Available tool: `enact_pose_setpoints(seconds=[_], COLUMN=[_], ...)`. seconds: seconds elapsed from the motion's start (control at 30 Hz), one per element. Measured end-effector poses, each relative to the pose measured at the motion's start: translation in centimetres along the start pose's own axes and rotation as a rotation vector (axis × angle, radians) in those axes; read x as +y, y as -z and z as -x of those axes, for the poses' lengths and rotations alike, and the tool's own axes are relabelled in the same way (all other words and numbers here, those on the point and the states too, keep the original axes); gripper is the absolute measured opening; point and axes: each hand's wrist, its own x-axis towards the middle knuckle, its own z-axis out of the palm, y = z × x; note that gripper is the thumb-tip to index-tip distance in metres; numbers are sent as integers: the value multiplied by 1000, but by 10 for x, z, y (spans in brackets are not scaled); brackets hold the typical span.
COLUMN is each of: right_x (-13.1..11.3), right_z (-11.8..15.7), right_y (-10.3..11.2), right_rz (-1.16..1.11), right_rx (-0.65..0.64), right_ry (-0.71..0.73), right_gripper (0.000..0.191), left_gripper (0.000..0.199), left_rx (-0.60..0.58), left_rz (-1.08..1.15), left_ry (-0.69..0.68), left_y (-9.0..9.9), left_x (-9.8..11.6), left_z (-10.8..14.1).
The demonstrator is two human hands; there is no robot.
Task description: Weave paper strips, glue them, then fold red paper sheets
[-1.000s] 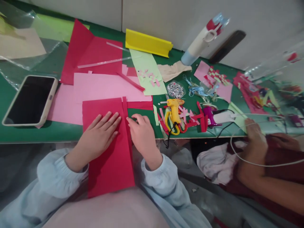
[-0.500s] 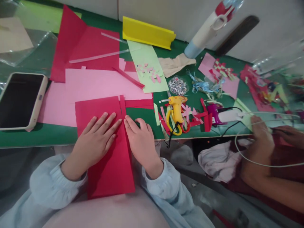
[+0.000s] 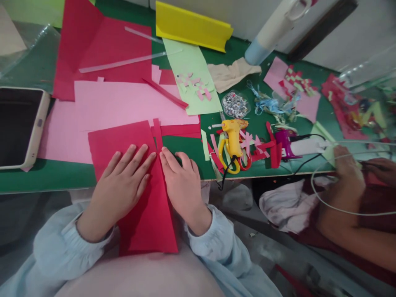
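Note:
A sheet of red paper (image 3: 145, 222) extends from the green table over its front edge toward my lap. My left hand (image 3: 119, 183) lies flat on it, fingers spread. At the sheet's right edge runs a narrow red strip (image 3: 157, 134), split from the sheet at the top. My right hand (image 3: 182, 181) grips that edge with its leading fingers pressed together and the others curled. Something dark shows beside the curled fingers; I cannot make it out. Pink paper (image 3: 123, 103) lies under the top of the red sheet.
A phone (image 3: 18, 128) lies left. To the right are a yellow glue gun (image 3: 232, 138), yellow-handled scissors (image 3: 223, 154), paper scraps and a dish of googly eyes (image 3: 235, 104). A bottle (image 3: 272, 33) stands behind. Another person's hand (image 3: 349, 169) works at far right.
The view has shifted and tilted slightly. Both hands stay in nearly the same place on the red paper.

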Motion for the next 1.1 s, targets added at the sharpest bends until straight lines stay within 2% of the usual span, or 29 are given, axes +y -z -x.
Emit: enact_pose_setpoints(seconds=[0.3,0.6,0.9,1.1], right_x=[1,5,-4,-7], right_z=[0,-4,-1,0], right_y=[0,9,1,0], right_rz=[12,12,51,18], right_rx=[22,-53,21,12], right_ry=[14,83,38,12], right_gripper=[45,47,46,45], left_gripper=[61,51,50,53], left_rx=[-3,-52,-98,-102], left_rz=[-8,2,18,46], left_ry=[-42,-125,-93,-76], left_y=[0,9,12,13], left_x=[-5,-20,-18,-19], left_z=[0,-9,-12,-11])
